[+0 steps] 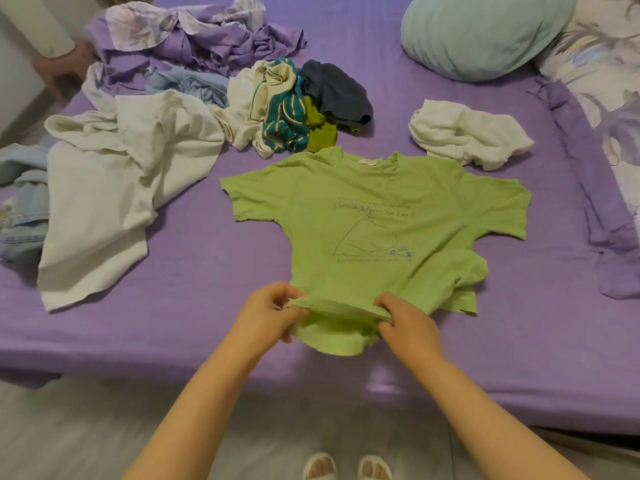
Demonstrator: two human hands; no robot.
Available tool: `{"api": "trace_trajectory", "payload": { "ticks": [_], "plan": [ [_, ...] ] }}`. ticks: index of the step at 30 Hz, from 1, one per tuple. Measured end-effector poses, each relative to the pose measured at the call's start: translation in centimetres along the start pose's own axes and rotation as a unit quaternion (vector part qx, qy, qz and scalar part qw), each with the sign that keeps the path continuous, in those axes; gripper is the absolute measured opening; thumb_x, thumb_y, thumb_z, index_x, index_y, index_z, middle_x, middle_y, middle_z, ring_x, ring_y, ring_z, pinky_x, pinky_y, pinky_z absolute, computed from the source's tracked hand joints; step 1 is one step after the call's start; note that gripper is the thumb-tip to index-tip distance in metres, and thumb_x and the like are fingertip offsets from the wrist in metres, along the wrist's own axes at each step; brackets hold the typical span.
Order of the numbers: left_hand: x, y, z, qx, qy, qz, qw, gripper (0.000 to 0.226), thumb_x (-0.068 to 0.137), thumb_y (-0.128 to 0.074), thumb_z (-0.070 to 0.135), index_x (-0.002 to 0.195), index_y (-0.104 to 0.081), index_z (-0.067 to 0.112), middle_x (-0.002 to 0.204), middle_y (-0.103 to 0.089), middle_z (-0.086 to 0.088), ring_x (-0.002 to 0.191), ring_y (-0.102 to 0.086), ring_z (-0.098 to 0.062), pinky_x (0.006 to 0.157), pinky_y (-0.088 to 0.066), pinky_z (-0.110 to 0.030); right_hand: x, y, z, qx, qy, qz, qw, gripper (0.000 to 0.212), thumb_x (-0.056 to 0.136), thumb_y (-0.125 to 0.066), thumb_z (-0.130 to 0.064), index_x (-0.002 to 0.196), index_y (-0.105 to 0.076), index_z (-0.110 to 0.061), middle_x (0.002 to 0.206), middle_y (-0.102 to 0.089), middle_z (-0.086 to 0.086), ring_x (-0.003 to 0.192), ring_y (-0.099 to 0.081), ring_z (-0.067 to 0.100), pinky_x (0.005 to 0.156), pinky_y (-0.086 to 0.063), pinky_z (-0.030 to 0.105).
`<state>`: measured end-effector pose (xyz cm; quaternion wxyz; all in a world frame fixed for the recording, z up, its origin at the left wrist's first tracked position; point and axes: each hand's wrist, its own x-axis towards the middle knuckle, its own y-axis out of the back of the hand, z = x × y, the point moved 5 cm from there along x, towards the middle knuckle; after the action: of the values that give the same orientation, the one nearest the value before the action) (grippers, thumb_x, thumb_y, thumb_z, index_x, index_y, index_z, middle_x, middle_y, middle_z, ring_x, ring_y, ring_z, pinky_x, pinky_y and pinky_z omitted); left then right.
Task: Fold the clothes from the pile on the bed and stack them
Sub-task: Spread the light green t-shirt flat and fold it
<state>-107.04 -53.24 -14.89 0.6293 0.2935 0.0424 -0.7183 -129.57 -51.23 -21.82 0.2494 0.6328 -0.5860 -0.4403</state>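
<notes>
A light green T-shirt [374,223] with a blue line drawing lies front up on the purple bed [194,258], collar away from me. Its bottom hem is bunched near the bed's front edge. My left hand [268,315] pinches the hem at its left end and my right hand [405,323] pinches it at its right end. The pile of unfolded clothes [287,109] sits beyond the shirt: white, teal-striped, olive and dark blue pieces. A large white garment [114,188] sprawls to the left.
A crumpled white garment [467,135] lies at the right behind the shirt. Light blue jeans [24,209] lie at the left edge. Purple and floral bedding [187,32] is heaped at the back left. A pale green pillow [485,32] rests at the back right.
</notes>
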Motion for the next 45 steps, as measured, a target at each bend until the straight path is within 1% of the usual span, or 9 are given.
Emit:
{"api": "trace_trajectory", "payload": {
  "ticks": [4, 9, 15, 19, 21, 26, 32, 40, 45],
  "plan": [
    [-0.9, 1.1, -0.8, -0.056, 0.03, -0.124, 0.99, 0.011, 0.082, -0.067, -0.003, 0.083, -0.064, 0.008, 0.072, -0.059, -0.004, 0.052, -0.051, -0.011, 0.049, -0.044, -0.02, -0.3, 1.3, 2.8, -0.029, -0.028, 0.107, 0.993, 0.039, 0.067, -0.061, 0.005, 0.103, -0.066, -0.009, 0.103, -0.066, 0.012, 0.099, -0.057, 0.035, 0.077, -0.042, 0.039],
    [-1.8, -0.1, 1.1, -0.083, -0.01, -0.255, 0.963, 0.015, 0.076, -0.073, 0.008, 0.09, -0.068, 0.012, 0.081, -0.066, -0.002, 0.07, -0.06, -0.013, 0.066, -0.05, -0.022, -0.8, 3.2, 5.3, 0.044, -0.085, 0.185, 0.978, 0.041, 0.068, -0.051, 0.015, 0.102, -0.058, -0.006, 0.113, -0.056, 0.014, 0.096, -0.05, 0.036, 0.064, -0.036, 0.036],
    [-2.0, -2.5, 3.7, 0.069, -0.094, -0.049, 0.992, 0.016, 0.082, -0.062, 0.0, 0.076, -0.06, 0.015, 0.065, -0.059, 0.006, 0.053, -0.055, -0.007, 0.054, -0.046, -0.021, -1.5, 3.8, 3.9, 0.006, -0.106, 0.113, 0.988, 0.06, 0.074, -0.051, 0.005, 0.128, -0.051, -0.022, 0.123, -0.059, 0.006, 0.103, -0.056, 0.034, 0.07, -0.037, 0.035],
    [-2.8, -2.7, 5.0, -0.02, -0.093, 0.045, 0.994, 0.021, 0.08, -0.049, -0.01, 0.074, -0.049, 0.011, 0.059, -0.052, -0.007, 0.042, -0.05, -0.01, 0.043, -0.042, -0.02, -3.0, 2.5, -2.4, -0.029, 0.118, 0.031, 0.992, 0.065, 0.076, -0.065, -0.018, 0.137, -0.044, -0.013, 0.139, -0.046, 0.007, 0.129, -0.041, 0.026, 0.106, -0.027, 0.034],
    [-3.1, -2.6, 5.3, -0.063, -0.074, 0.055, 0.994, 0.022, 0.08, -0.046, -0.012, 0.075, -0.047, 0.009, 0.056, -0.05, -0.007, 0.042, -0.049, -0.014, 0.043, -0.043, -0.024, -4.5, 0.8, -5.4, 0.036, 0.148, -0.003, 0.988, 0.062, 0.076, -0.07, -0.036, 0.128, -0.049, -0.01, 0.129, -0.051, 0.006, 0.12, -0.045, 0.025, 0.103, -0.033, 0.036],
    [-3.7, -1.4, 6.3, -0.102, -0.051, 0.042, 0.993, 0.023, 0.081, -0.043, -0.014, 0.074, -0.045, 0.008, 0.049, -0.048, 0.001, 0.039, -0.044, -0.014, 0.04, -0.039, -0.025, -6.7, 0.7, -10.2, 0.173, 0.162, 0.271, 0.933, 0.036, 0.079, -0.067, -0.04, 0.098, -0.047, -0.017, 0.098, -0.06, 0.005, 0.09, -0.053, 0.021, 0.078, -0.044, 0.03],
    [-4.1, 0.6, 8.7, -0.117, -0.077, 0.037, 0.989, 0.024, 0.084, -0.045, -0.014, 0.072, -0.054, 0.005, 0.043, -0.048, 0.0, 0.036, -0.042, -0.012, 0.037, -0.036, -0.021, -4.4, 2.6, -11.0, 0.113, 0.114, 0.351, 0.923, 0.026, 0.07, -0.067, -0.023, 0.092, -0.059, -0.012, 0.087, -0.066, 0.006, 0.076, -0.061, 0.03, 0.072, -0.037, 0.032],
    [-4.4, 3.8, 8.3, -0.067, -0.096, 0.036, 0.992, 0.024, 0.086, -0.048, -0.007, 0.077, -0.067, 0.005, 0.045, -0.052, -0.004, 0.039, -0.046, -0.015, 0.041, -0.041, -0.022, -2.7, 4.4, -4.9, 0.005, 0.08, 0.26, 0.962, 0.04, 0.048, -0.081, 0.006, 0.085, -0.067, -0.003, 0.07, -0.063, 0.012, 0.066, -0.061, 0.035, 0.07, -0.048, 0.039],
    [-3.9, 4.7, 4.4, 0.167, -0.1, -0.05, 0.98, 0.014, 0.081, -0.058, 0.018, 0.078, -0.071, 0.019, 0.07, -0.07, 0.004, 0.062, -0.064, -0.012, 0.066, -0.051, -0.024, -3.8, 3.7, -3.8, -0.028, 0.178, 0.097, 0.979, 0.026, 0.077, -0.061, -0.011, 0.103, -0.064, -0.012, 0.092, -0.067, 0.005, 0.084, -0.063, 0.027, 0.064, -0.05, 0.034]
  ]
}}
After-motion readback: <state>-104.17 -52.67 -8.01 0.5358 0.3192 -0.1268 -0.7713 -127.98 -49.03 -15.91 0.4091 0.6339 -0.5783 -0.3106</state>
